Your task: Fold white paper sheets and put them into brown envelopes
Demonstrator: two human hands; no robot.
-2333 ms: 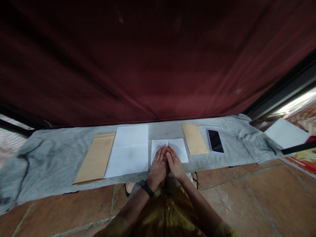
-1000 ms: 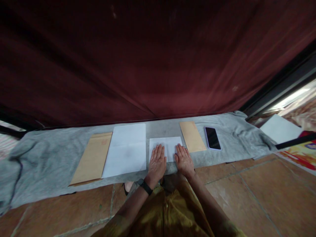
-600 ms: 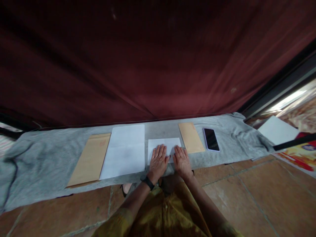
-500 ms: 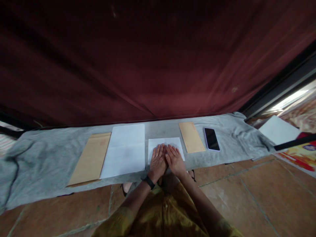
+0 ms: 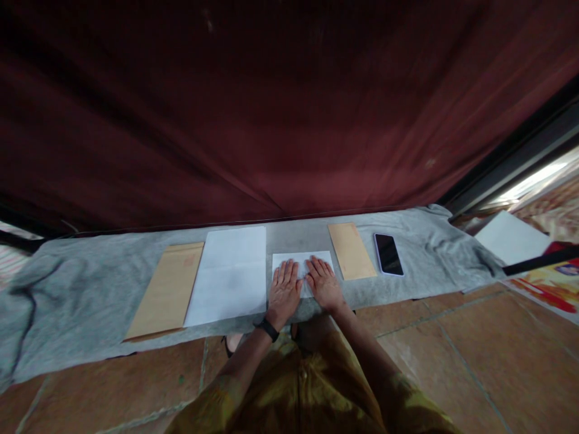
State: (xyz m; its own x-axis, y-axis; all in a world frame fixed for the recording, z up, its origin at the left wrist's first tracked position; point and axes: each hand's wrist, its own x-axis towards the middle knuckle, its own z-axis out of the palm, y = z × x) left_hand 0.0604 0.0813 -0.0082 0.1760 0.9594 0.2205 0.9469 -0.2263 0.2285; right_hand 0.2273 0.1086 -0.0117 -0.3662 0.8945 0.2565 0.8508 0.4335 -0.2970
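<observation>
A small folded white paper (image 5: pixel 299 259) lies on the grey cloth (image 5: pixel 90 283) in front of me. My left hand (image 5: pixel 284 288) rests flat on its left part, fingers stretched out, a black band on the wrist. Flat on the paper's right part lies my right hand (image 5: pixel 322 283), fingers also spread. The two hands sit a little apart and hide most of the paper's near half.
Left of the hands lie a large white sheet (image 5: pixel 228 274) and a big brown envelope (image 5: pixel 166 288). To the right are a small brown envelope (image 5: pixel 351 258) and a dark phone (image 5: pixel 388 254). A dark red curtain (image 5: pixel 280 108) hangs behind. More white paper (image 5: pixel 511 238) lies far right.
My hands were together at the paper's middle half a second ago; now they have slid apart toward its sides, still pressed flat on it.
</observation>
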